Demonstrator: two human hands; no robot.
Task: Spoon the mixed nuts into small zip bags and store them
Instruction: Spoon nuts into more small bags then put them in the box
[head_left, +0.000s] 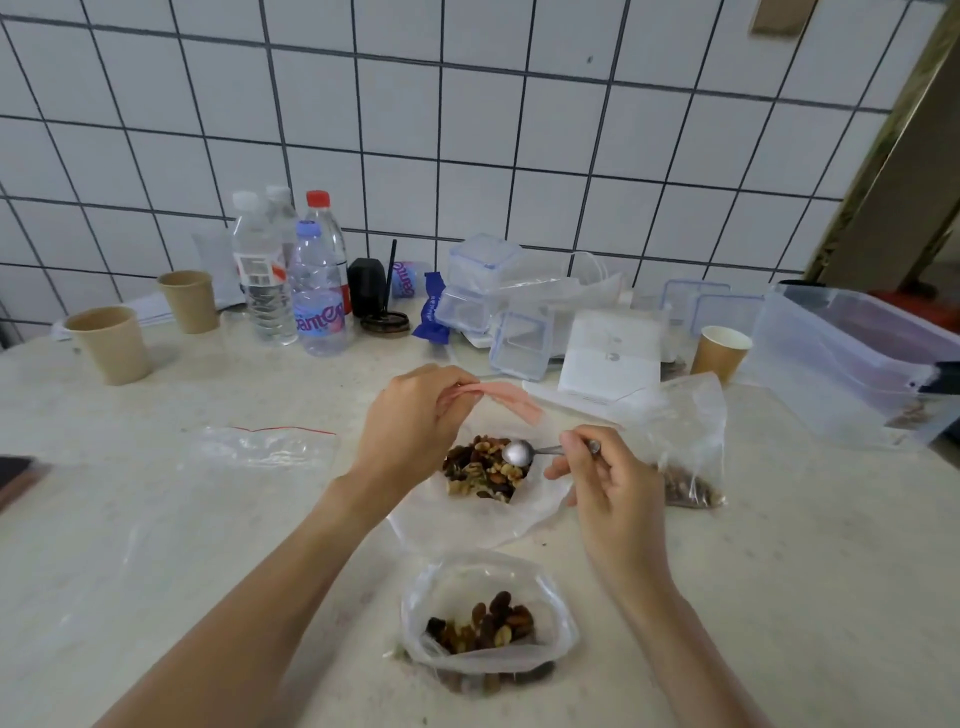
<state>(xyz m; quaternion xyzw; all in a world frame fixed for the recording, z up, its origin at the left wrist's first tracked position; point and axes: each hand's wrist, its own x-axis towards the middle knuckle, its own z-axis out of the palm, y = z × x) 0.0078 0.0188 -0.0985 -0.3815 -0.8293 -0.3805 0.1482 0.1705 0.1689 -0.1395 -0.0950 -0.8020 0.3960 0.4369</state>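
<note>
Left hand (410, 421) pinches bag rim (498, 397); right hand (602, 478) grips spoon (524, 453).

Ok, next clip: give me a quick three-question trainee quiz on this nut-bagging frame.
1. True or false: the spoon is heaped with nuts.
2. Which hand pinches the pink zip edge of the bag being worked on? A) left hand B) right hand C) neither
3. Fill in: the nearest bag, at the table's near edge, lies ____ at its mouth.

Key
1. False: its bowl looks bare, held over the mixed nuts.
2. A: the left hand holds that edge up, the right hand holds the spoon handle.
3. Open: nuts show inside and nothing is pressed shut.
</note>
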